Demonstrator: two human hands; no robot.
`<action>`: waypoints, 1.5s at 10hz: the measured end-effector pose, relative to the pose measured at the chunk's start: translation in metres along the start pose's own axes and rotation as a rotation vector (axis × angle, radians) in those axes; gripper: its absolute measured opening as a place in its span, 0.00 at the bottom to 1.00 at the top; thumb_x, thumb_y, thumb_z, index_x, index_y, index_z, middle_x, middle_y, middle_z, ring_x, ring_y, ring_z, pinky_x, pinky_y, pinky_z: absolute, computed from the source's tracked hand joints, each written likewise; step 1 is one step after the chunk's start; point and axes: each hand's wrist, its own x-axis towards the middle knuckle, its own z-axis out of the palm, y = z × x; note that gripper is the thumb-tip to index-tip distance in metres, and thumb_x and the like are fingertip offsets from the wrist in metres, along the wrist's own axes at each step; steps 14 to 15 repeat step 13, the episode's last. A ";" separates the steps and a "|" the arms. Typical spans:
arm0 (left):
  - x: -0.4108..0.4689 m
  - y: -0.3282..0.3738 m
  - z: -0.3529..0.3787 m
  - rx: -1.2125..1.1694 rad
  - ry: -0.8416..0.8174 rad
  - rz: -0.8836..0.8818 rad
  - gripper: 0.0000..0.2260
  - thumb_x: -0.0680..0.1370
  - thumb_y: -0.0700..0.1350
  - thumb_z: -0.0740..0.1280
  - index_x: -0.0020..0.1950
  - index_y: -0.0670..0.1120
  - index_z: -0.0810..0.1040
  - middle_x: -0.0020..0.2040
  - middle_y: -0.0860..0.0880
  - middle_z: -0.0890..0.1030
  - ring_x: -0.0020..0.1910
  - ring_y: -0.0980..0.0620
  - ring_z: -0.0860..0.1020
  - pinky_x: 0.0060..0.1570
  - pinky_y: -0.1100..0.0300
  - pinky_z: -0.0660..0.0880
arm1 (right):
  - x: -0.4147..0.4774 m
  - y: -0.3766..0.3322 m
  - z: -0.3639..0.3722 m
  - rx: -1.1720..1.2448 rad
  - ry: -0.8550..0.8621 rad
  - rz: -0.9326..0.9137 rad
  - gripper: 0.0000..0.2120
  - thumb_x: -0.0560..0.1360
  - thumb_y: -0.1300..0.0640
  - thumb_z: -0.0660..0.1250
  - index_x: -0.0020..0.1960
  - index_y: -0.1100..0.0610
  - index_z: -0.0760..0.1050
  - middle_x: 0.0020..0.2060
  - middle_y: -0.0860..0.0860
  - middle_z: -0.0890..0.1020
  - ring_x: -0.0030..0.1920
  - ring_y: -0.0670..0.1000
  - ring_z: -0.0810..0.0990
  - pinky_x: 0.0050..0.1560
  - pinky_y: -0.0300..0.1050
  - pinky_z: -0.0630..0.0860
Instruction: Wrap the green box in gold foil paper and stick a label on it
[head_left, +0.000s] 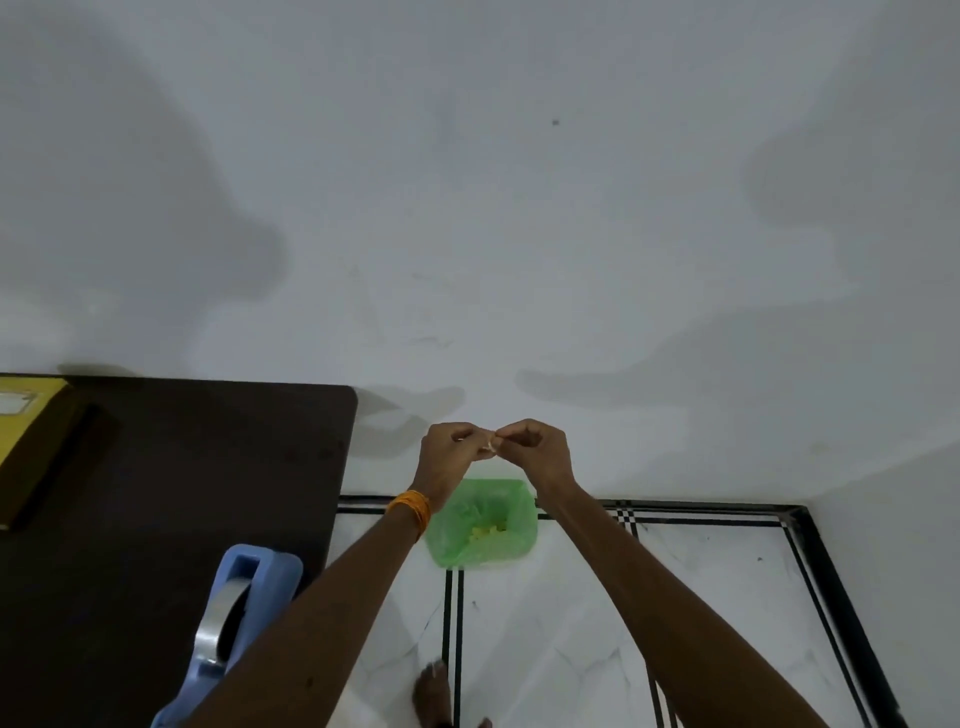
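My left hand (451, 451) and my right hand (535, 448) meet fingertip to fingertip in front of the white wall, off the table's right end. Between the fingertips they pinch a small pale scrap (490, 445), too small to identify. Both hands hover above a bin lined with a green bag (480, 525) on the floor. A gold-wrapped box (31, 447) lies at the far left of the dark table (171, 499), with a pale label near its top edge. Orange bangles circle my left wrist.
A blue tape dispenser (236, 613) with a clear roll stands at the table's near right edge, beside my left forearm. White marble floor with black border lines stretches right of the table. My foot (431, 693) shows at the bottom.
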 end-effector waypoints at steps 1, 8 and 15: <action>0.011 -0.017 0.000 0.002 -0.008 -0.010 0.04 0.72 0.35 0.75 0.46 0.38 0.85 0.43 0.41 0.85 0.46 0.43 0.84 0.52 0.49 0.81 | 0.014 0.016 0.002 -0.007 0.003 0.008 0.05 0.70 0.68 0.76 0.45 0.64 0.83 0.40 0.60 0.86 0.44 0.57 0.86 0.51 0.50 0.83; 0.130 -0.359 0.053 0.363 0.033 -0.181 0.17 0.72 0.39 0.74 0.61 0.44 0.82 0.56 0.48 0.84 0.55 0.53 0.81 0.59 0.58 0.77 | 0.163 0.358 -0.010 -0.509 0.059 -0.114 0.12 0.66 0.71 0.70 0.36 0.54 0.80 0.31 0.46 0.82 0.34 0.44 0.79 0.38 0.32 0.73; 0.141 -0.504 0.029 0.967 -0.032 0.157 0.34 0.71 0.45 0.76 0.73 0.35 0.68 0.69 0.35 0.72 0.71 0.35 0.69 0.71 0.44 0.66 | 0.212 0.527 -0.006 -0.737 0.026 -0.096 0.13 0.67 0.71 0.73 0.50 0.60 0.81 0.46 0.55 0.84 0.42 0.53 0.82 0.47 0.53 0.82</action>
